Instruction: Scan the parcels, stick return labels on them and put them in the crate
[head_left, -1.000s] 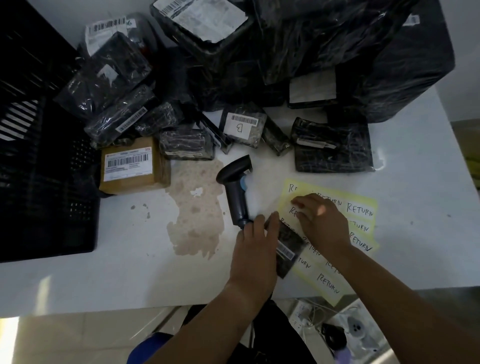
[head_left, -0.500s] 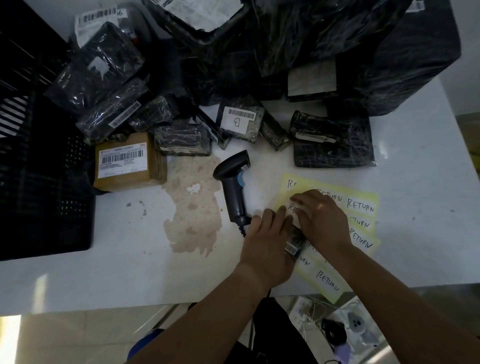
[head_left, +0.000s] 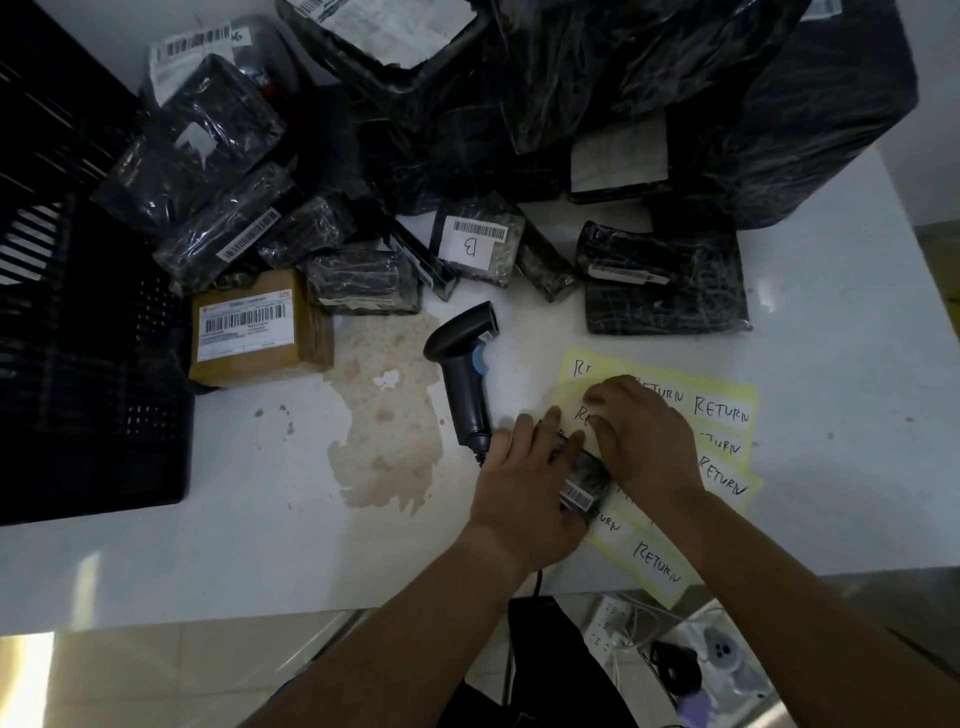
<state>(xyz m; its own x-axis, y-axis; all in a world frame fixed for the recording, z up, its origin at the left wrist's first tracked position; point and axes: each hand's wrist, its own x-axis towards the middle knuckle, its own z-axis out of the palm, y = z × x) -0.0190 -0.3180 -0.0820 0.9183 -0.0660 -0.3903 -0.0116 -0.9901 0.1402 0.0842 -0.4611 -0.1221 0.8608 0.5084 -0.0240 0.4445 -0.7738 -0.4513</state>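
White counter (head_left: 156, 561), stained at centre. Item: small black parcel (head_left: 584, 480), near edge, atop the label sheets (head_left: 727, 413). Our left grip (head_left: 524, 483) lies flat on it, fingers straight; our right grip (head_left: 644, 431) curls onto a return label (head_left: 584, 418) at its far end. Just beside, scanner (head_left: 462, 379). Other parcels (head_left: 467, 244) heaped behind; crate (head_left: 78, 364) far left. Step, we judge: labelling. Next: smooth label flat, carry parcel left to crate.

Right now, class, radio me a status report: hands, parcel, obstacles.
Left hand steadies small parcel. Right hand on return label. Scanner lies beside left hand.
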